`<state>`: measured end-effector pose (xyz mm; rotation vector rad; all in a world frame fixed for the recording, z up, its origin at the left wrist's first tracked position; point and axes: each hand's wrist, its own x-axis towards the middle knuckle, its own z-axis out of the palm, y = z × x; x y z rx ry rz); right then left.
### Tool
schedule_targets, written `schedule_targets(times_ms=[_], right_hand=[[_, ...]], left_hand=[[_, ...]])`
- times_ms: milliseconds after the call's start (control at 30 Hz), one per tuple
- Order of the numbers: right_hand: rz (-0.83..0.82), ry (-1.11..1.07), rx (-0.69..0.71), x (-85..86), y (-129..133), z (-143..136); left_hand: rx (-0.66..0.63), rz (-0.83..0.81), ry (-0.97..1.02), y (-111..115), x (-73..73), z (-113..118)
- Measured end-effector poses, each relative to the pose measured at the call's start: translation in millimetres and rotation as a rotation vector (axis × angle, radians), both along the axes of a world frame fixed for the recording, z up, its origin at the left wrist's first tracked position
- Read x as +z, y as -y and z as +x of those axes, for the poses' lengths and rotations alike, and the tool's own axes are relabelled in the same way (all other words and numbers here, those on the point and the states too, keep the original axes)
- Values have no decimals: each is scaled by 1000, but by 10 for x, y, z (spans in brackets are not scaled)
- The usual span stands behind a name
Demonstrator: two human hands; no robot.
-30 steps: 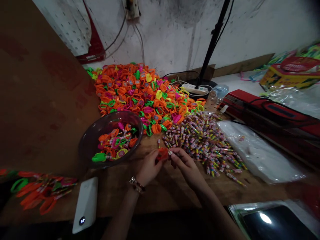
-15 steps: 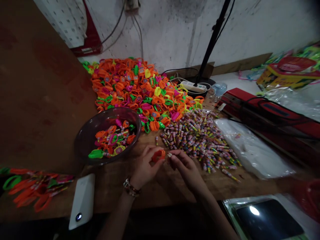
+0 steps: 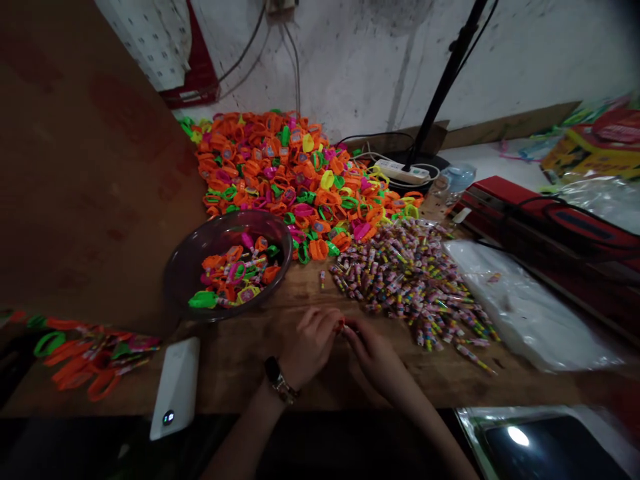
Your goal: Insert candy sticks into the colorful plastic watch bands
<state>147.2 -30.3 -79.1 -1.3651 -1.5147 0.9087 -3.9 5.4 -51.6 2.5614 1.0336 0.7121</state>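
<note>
Both hands meet over the wooden table (image 3: 300,293). My left hand (image 3: 313,341) is closed round an orange toy watch (image 3: 341,325), of which only a small part shows between the fingers. Pinched together, the fingers of my right hand (image 3: 373,353) touch the watch, with a tiny pale piece at their tips that is too small to name. A purple bowl (image 3: 175,273) holding toy watches and candy tubes is to the left. Behind is a large pile of mostly orange toy watches (image 3: 280,173). Wrapped candy tubes (image 3: 410,280) lie heaped to the right, a single tube (image 3: 323,279) beside them.
A white phone (image 3: 175,387) lies front left, near more watches (image 3: 83,360). Clear plastic bags (image 3: 530,313) and a red machine (image 3: 550,233) are at the right. A power strip (image 3: 403,171) sits by a black pole (image 3: 445,80). A dark-screened device (image 3: 555,447) is front right.
My hands have come together, and my left hand has turned so that its fingers cover most of the orange watch. The whole view has shifted slightly.
</note>
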Motion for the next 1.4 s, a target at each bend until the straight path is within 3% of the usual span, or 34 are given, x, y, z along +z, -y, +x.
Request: schedule_targets(times_ms=[233,400,533,600,700,800,933,1067,1233,1400], right_hand=[[6,-60,-39,-201,-5,-115],[-22,-156,-48,-216,-86,-123],[-94,-296,0,-66,-98,48],[-142,-365,7,67,-59,143],[-184,-437,-8,249,15,218],[-135,-455,-2,320,45,186],[-44,-393,-23,276,20,91],[11,-175,-72,238,18,72],[74,4,-29,215,40,43],[63,15,-48,140,77,-85]], left_hand=[[29,36,-74,13,-113,-38],[55,68,-22,62,-23,-33],[54,5,43,188,144,106],[125,-20,91,196,195,159],[244,-45,148,137,215,161],[245,-57,115,78,206,118],[164,-37,89,64,200,96],[116,-23,76,75,194,94],[105,23,81,108,188,85],[108,58,18,174,147,44]])
